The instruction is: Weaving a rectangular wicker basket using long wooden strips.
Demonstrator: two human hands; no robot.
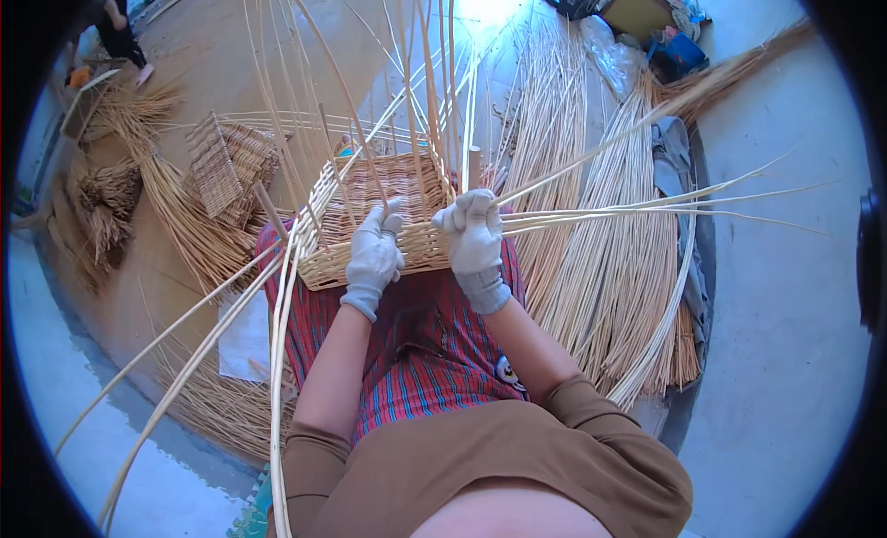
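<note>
Plainly, a rectangular basket [325, 268] of close-woven, slender rods lies just beneath and between the gloved fingers [394, 226], its near wall pale and ribbed, its inside browner; thin upright rods [431, 103] rise beyond the fingers, while long pale rods [554, 216] fan out to their right; the left hand [373, 253], in whitish knit, bends its fingers over the near rim; the right hand [475, 242], gloved alike, curls more tightly at the near right corner; exactly what either one grips is hidden, so I cannot tell; both forearms [334, 358] reach forward above a striped red cloth [314, 325].
</note>
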